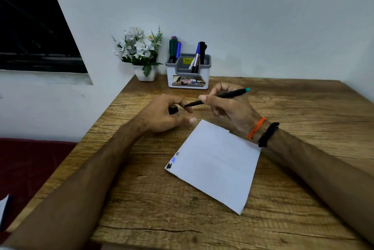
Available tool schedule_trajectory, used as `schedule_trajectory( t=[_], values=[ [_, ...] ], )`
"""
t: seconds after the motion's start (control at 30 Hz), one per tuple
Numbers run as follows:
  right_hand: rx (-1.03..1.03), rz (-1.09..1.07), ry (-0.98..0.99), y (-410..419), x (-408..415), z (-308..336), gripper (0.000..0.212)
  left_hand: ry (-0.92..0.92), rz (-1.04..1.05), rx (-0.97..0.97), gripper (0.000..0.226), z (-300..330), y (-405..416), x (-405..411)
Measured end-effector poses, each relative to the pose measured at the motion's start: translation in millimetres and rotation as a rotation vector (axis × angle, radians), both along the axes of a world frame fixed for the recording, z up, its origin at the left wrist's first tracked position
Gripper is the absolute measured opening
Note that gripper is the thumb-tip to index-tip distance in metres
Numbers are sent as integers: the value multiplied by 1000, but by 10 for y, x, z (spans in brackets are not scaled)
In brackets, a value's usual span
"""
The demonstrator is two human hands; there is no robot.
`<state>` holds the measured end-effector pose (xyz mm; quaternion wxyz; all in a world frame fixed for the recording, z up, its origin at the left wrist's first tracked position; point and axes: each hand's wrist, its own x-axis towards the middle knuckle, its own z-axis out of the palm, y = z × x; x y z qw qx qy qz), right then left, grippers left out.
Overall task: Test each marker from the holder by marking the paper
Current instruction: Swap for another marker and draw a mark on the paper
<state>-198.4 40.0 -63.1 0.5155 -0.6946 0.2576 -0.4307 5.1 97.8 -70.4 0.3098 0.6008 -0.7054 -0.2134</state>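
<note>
Marker holder and flower pot crowd back wall; open tabletop right of holder, plus strip near front edge.

Holder: yellow sticker "49.00" (approx.), front label "OP…"

The small black cap is mostly hidden inside the curled fingers of the left hand, and the slim black marker with a teal end is partly covered by the grip of the right hand. The lower barrels of the coloured markers are concealed within the grey and white plastic holder, whose labels are too small to be read. The wooden table and both forearms are cut off by the lower edge.
</note>
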Motion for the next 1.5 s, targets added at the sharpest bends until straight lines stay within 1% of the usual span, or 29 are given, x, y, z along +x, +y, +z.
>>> schedule_trajectory(
  t=[0.1,0.17,0.23,0.27,0.33,0.43,0.57,0.67,0.83,0.97,1.1,1.37,1.4,1.5],
  values=[
    [138,91,-2,30,17,-3,4,-37,-55,9,30,-8,6,-22],
    [207,173,8,90,27,4,20,-30,-99,5,25,-21,12,-30],
    [238,251,16,166,24,15,27,-1,-130,9,14,-17,25,-31],
    [239,280,21,201,18,4,28,6,-154,10,12,-13,31,-36],
    [226,308,48,274,8,-16,22,-4,-198,8,16,-3,34,-47],
    [179,281,121,380,-3,-53,7,-24,-218,20,20,-9,18,-44],
    [174,254,209,466,2,-72,11,-98,-227,46,19,-39,-11,-19],
    [161,240,233,495,8,-66,12,-136,-228,47,21,-50,-32,-6],
    [124,226,248,574,48,-72,11,-123,-227,56,28,-68,-38,-2],
    [100,206,273,584,45,-160,12,-111,-216,73,24,-83,-45,12],
    [38,191,285,590,35,-206,10,-82,-241,84,27,-64,-28,-4],
    [-18,179,345,624,20,-176,9,-103,-250,97,35,-54,-43,5],
    [-22,175,352,625,19,-175,9,-108,-249,101,34,-47,-43,4],
    [-28,163,362,625,22,-170,9,-113,-244,90,23,-37,-41,-2]
  ],
)
